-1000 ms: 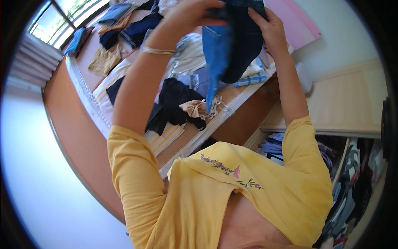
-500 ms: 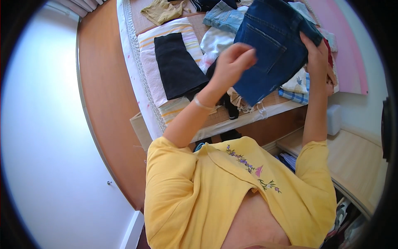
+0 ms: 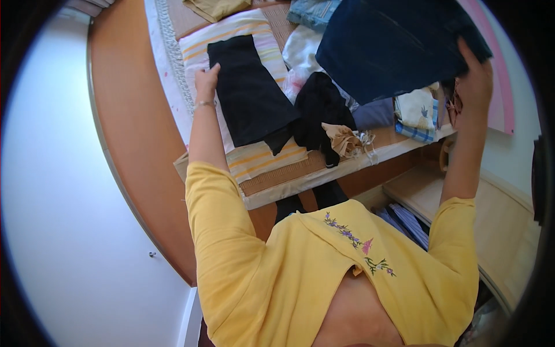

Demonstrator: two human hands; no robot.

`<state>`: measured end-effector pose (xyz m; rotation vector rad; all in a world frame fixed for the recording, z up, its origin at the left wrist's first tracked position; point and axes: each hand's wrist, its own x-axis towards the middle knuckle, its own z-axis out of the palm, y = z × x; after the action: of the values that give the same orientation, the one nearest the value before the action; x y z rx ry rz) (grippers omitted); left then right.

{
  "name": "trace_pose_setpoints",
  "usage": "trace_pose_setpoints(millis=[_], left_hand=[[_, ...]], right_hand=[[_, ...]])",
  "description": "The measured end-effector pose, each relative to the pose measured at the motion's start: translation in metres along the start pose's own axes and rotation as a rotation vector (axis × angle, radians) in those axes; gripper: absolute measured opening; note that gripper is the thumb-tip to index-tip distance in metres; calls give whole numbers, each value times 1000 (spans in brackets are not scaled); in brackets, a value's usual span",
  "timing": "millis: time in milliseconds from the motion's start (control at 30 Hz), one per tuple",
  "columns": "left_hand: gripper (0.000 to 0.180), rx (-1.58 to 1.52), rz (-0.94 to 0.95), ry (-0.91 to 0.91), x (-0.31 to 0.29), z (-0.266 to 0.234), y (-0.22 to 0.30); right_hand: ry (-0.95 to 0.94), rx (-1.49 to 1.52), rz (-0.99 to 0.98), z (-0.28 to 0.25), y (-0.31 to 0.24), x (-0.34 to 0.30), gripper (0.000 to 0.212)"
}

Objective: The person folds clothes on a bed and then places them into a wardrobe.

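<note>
Dark blue jeans (image 3: 399,52) hang raised over the right side of the bed, and my right hand (image 3: 477,81) is closed on their lower right edge. My left hand (image 3: 206,84) is at the left edge of a folded black garment (image 3: 245,89), fingers curled and thumb against the cloth. That black piece lies flat on a cloth with pale yellow and orange stripes (image 3: 231,28). To its right is a crumpled black garment (image 3: 324,107), beside a bunched tan cloth (image 3: 342,140). The jeans hide part of the clothes behind them.
Light blue denim (image 3: 312,13), a white garment (image 3: 300,49) and a khaki garment (image 3: 217,7) lie farther back on the bed. Folded white and blue checked clothes (image 3: 416,115) sit right. A wooden cabinet top (image 3: 491,214) stands right, a white door (image 3: 63,173) left.
My left hand has left the jeans' side and moved left to the folded black garment. My right hand has carried the jeans to the right, and they hang more spread out. The view has shifted slightly.
</note>
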<state>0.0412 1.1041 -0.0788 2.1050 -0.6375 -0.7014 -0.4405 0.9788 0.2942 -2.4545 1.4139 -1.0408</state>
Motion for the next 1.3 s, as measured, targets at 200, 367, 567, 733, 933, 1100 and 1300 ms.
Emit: trace_pose_setpoints(millis=[200, 367, 567, 733, 933, 1100, 1300], left_hand=[[58, -120, -156, -45, 6, 50, 46], [39, -586, -501, -540, 18, 19, 58], [27, -815, -3, -827, -67, -39, 158], [28, -702, 282, -1091, -148, -87, 222], [11, -713, 629, -1413, -208, -98, 269], [14, -709, 968, -912, -277, -96, 299], [75, -1048, 178, -545, -343, -123, 259]], right_hand=[[202, 581, 413, -22, 4, -38, 35], [252, 653, 547, -18, -2, -60, 34], [303, 843, 581, -54, 23, -78, 32], [203, 637, 457, -50, 10, -74, 31], [164, 842, 478, -40, -63, -74, 20], [51, 1003, 290, -42, -126, -120, 27], [-466, 1479, 189, -42, -163, -185, 28]])
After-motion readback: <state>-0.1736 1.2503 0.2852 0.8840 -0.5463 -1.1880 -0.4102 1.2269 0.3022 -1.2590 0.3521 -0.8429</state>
